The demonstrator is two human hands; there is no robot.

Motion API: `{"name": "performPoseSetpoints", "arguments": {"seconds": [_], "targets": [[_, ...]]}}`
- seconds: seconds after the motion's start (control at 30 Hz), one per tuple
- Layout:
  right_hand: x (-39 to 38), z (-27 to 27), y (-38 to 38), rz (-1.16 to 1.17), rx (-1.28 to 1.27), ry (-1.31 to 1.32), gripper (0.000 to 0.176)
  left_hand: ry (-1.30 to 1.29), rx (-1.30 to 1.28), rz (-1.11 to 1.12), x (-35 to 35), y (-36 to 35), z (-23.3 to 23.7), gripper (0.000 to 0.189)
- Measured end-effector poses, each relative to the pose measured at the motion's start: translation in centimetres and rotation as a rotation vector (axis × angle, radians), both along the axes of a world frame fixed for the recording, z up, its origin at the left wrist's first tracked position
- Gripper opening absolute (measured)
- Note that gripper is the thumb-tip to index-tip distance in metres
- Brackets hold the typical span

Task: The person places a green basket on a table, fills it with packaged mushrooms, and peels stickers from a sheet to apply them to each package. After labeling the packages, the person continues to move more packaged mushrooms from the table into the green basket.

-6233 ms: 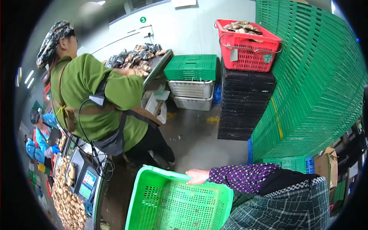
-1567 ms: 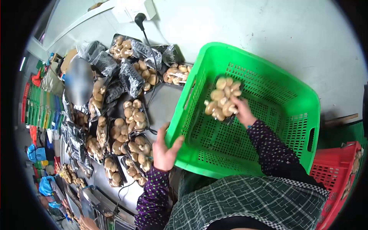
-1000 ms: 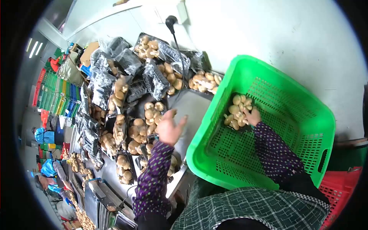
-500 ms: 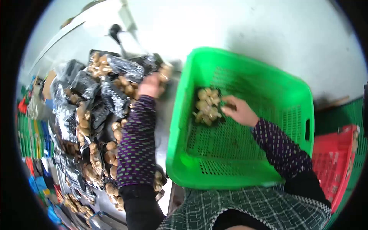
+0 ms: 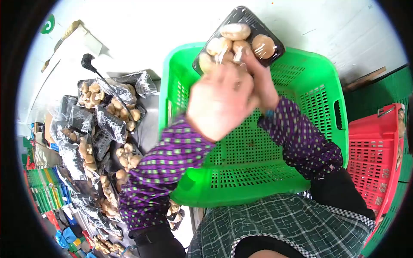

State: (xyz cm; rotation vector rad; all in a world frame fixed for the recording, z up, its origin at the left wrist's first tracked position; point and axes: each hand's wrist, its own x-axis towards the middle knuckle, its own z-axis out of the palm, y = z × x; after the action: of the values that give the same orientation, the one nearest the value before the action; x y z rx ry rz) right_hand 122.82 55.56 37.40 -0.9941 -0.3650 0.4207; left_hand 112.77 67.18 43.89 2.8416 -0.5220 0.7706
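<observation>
A black tray of brown mushrooms under clear film [image 5: 263,46] is held up, tilted, over the back of the green plastic crate [image 5: 254,200]. My right hand [image 5: 264,84] grips the tray at its lower edge, thumb over the mushrooms. Across the tray's lower left side lies my left hand [image 5: 221,96], blurred by motion, its fingers bent against the film; its fingertips are partly hidden. The crate's perforated floor shows below my hands.
Many film-wrapped mushroom trays [image 5: 112,124] are heaped on the metal table [image 5: 148,122] at the left. A black gooseneck rod [image 5: 88,62] arches over them. A red crate [image 5: 372,159] stands at the right, beside green crates. A pale wall rises behind.
My left hand has moved from the heap to above the green crate. My right hand has risen from the crate floor, and both hands are now at a raised mushroom tray.
</observation>
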Motion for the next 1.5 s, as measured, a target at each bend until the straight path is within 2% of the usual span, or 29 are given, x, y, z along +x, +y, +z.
{"name": "performPoseSetpoints", "arguments": {"seconds": [0.03,0.1,0.13,0.17,0.2,0.23,0.27,0.33,0.37,0.4,0.43,0.47,0.53,0.57,0.6,0.67,0.7,0.77,0.83,0.87,0.9,0.97,1.03,1.1,1.23,1.37,1.4,1.43,1.5], "targets": [[2.1,-1.5,-1.3,0.045,0.033,0.213,0.043,-0.009,-0.131,-0.195,0.1,0.1,-0.4,0.037],[3.5,-4.4,-4.6,0.117,-0.030,0.339,0.042,0.017,-0.287,-0.104,-1.4,1.8,1.0,0.037],[4.0,-6.8,-6.7,0.155,-0.093,0.395,0.045,-0.039,-0.284,0.025,-2.6,4.1,0.9,0.034],[4.1,-9.3,-8.5,0.194,-0.158,0.455,0.048,-0.087,-0.460,0.130,-4.1,6.4,0.3,0.028],[3.7,-11.1,-9.4,0.139,-0.300,0.442,0.056,-0.050,-0.807,0.428,-5.8,7.7,-0.8,0.021],[3.0,-13.0,-10.1,0.082,-0.441,0.433,0.065,-0.086,-0.875,0.511,-6.7,10.4,-2.0,0.019],[2.9,-15.3,-10.1,0.078,-0.437,0.443,0.065,-0.098,-0.878,0.602,-7.6,13.0,-3.7,0.018],[3.3,-20.2,-9.4,-0.050,-0.657,0.399,0.087,-0.125,-0.762,0.721,-8.2,17.1,-7.8,0.020],[3.7,-23.8,-9.0,-0.042,-0.656,0.402,0.087,-0.127,-0.644,0.749,-8.5,18.3,-9.5,0.022],[4.4,-27.5,-8.5,-0.023,-0.853,0.314,0.077,0.020,-0.593,0.900,-8.5,19.1,-10.3,0.030],[4.7,-29.3,-7.9,-0.001,-1.048,0.218,0.067,0.026,-0.281,0.929,-8.6,20.4,-11.7,0.040],[3.0,-28.2,-6.6,-0.279,-1.171,0.172,0.069,0.006,-0.212,0.866,-8.5,22.2,-13.5,0.048],[3.1,-22.1,-6.6,0.100,-1.342,0.066,0.097,-0.004,-0.090,0.853,-8.1,24.9,-15.2,0.065],[3.6,-20.3,-6.9,0.161,-1.276,-0.192,0.095,0.014,-0.043,0.896,-7.5,25.1,-15.2,0.072],[3.9,-18.8,-7.3,0.171,-1.377,-0.240,0.086,0.057,-0.006,0.942,-6.9,25.3,-15.0,0.077],[5.2,-17.9,-7.4,-0.052,-1.608,-0.285,0.073,0.072,0.099,0.984,-4.9,26.6,-15.9,0.082],[5.6,-17.6,-7.4,-0.059,-1.598,-0.304,0.073,0.058,0.173,0.981,-3.9,27.1,-16.5,0.083],[5.8,-15.9,-7.5,-0.100,-1.512,-0.513,0.062,0.143,0.052,0.929,-2.9,26.0,-14.7,0.087],[4.4,-12.8,-5.8,-0.071,-1.434,-0.482,0.062,-0.024,-0.177,0.929,-2.5,26.4,-14.3,0.092],[3.0,-11.8,-4.7,-0.043,-1.356,-0.433,0.062,0.018,-0.185,1.092,-2.4,25.3,-12.6,0.092],[2.4,-12.7,-4.2,-0.080,-1.286,-0.497,0.062,-0.230,-0.099,1.089,-2.2,26.2,-14.5,0.087],[0.9,-11.0,-2.7,-0.092,-1.168,-0.567,0.057,-0.480,0.166,0.797,-1.6,25.2,-13.4,0.082],[0.5,-10.2,-1.9,-0.063,-1.046,-0.587,0.050,-0.204,0.447,0.600,-1.2,25.6,-14.1,0.081],[0.5,-8.1,-2.1,-0.060,-1.035,-0.564,0.050,-0.010,0.307,0.692,-2.1,27.9,-15.0,0.079],[-0.4,-10.7,-3.2,-0.125,-1.058,-0.598,0.044,0.075,0.228,1.137,-2.5,25.6,-15.7,0.086],[-4.5,-11.6,-3.1,0.130,-1.144,-0.691,0.038,0.488,-0.360,1.580,0.7,25.3,-17.4,0.090],[-5.1,-11.9,-3.1,0.158,-1.053,-0.687,0.039,0.257,-0.433,1.595,0.8,25.6,-18.1,0.095],[-5.6,-12.5,-3.2,0.194,-0.960,-0.672,0.040,0.252,-0.482,1.593,0.9,25.5,-17.1,0.086],[-5.6,-12.6,-3.7,0.209,-0.976,-0.706,0.039,0.150,-1.422,1.229,-0.5,24.8,-14.5,0.061]]}}
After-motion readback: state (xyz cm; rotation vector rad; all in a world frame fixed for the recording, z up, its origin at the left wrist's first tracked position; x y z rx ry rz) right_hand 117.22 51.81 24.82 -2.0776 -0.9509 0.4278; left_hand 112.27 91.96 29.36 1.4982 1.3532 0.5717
